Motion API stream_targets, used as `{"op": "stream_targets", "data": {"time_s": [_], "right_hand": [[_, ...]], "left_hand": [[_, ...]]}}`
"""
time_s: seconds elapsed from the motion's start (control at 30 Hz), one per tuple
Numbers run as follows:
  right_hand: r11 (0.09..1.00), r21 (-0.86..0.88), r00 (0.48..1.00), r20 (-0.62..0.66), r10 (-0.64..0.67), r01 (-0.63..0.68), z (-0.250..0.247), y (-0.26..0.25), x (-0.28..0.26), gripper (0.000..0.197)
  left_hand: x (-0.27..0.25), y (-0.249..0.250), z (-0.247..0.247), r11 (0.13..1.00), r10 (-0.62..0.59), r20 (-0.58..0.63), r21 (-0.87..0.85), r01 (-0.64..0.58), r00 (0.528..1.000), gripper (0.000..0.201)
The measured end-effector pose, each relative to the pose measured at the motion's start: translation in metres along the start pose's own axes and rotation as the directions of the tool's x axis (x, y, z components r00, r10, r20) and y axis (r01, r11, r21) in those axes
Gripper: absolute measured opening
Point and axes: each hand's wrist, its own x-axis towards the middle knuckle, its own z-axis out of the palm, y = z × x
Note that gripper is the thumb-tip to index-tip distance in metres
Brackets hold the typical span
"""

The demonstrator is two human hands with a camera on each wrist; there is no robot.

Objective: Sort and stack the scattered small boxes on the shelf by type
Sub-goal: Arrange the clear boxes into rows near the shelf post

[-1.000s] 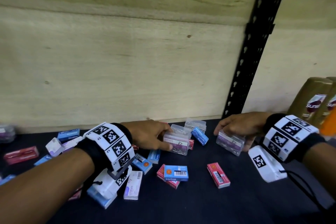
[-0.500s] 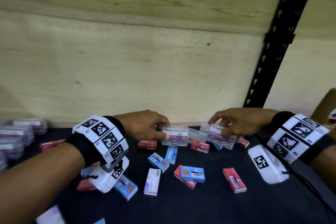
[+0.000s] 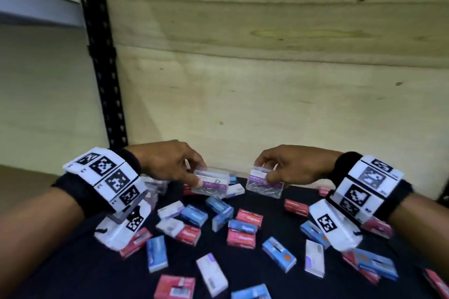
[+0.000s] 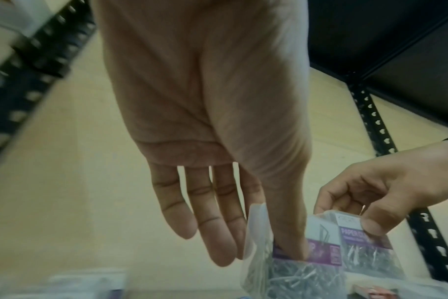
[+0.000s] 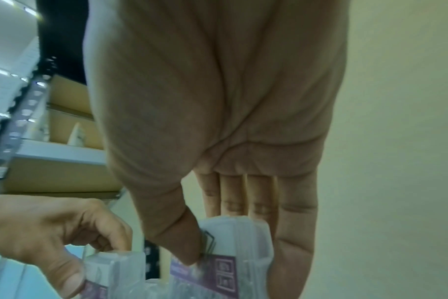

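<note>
My left hand [image 3: 179, 165] pinches a clear plastic box of paper clips [image 3: 211, 182] with a purple label, held just above the dark shelf. My right hand [image 3: 279, 167] pinches a second clear paper-clip box [image 3: 264, 183] a short way to its right. The two boxes are apart, side by side near the back wall. In the left wrist view the thumb presses the left clip box [image 4: 289, 261] and the right hand's clip box [image 4: 361, 238] shows beyond. In the right wrist view the thumb and fingers grip the right clip box [image 5: 233, 261].
Several small red, blue and white cardboard boxes [image 3: 243, 228] lie scattered over the dark shelf surface [image 3: 97, 274]. More clear boxes [image 3: 155, 187] sit behind my left wrist. A plywood back wall [image 3: 267, 104] and a black upright post [image 3: 102, 56] bound the shelf.
Both hands have carried their clip boxes leftward along the shelf, and the view has swung left: the post that stood on the right is gone and another post shows on the left.
</note>
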Motion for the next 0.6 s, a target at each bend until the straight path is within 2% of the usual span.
{"op": "stream_targets", "data": {"time_s": [0.2, 0.3, 0.47, 0.6], "right_hand": [[0.984, -0.072, 0.986, 0.06, -0.156, 0.16, 0.015, -0.075, 0.048, 0.04], [0.969, -0.105, 0.973, 0.086, -0.216, 0.224, 0.025, -0.107, 0.066, 0.043], [0.942, -0.156, 0.954, 0.092, -0.286, 0.297, 0.045, -0.156, 0.088, 0.047], [0.922, -0.189, 0.94, 0.126, -0.318, 0.337, 0.061, -0.184, 0.099, 0.047]], "left_hand": [[-0.06, -0.059, -0.017, 0.988, -0.154, -0.028, 0.009, 0.154, 0.988, 0.032], [-0.085, -0.081, -0.021, 0.966, -0.254, -0.029, 0.038, 0.255, 0.967, 0.034], [-0.11, -0.113, -0.016, 0.896, -0.431, 0.006, 0.118, 0.428, 0.902, 0.027], [-0.118, -0.126, -0.008, 0.835, -0.533, 0.029, 0.184, 0.519, 0.846, 0.03]]}}
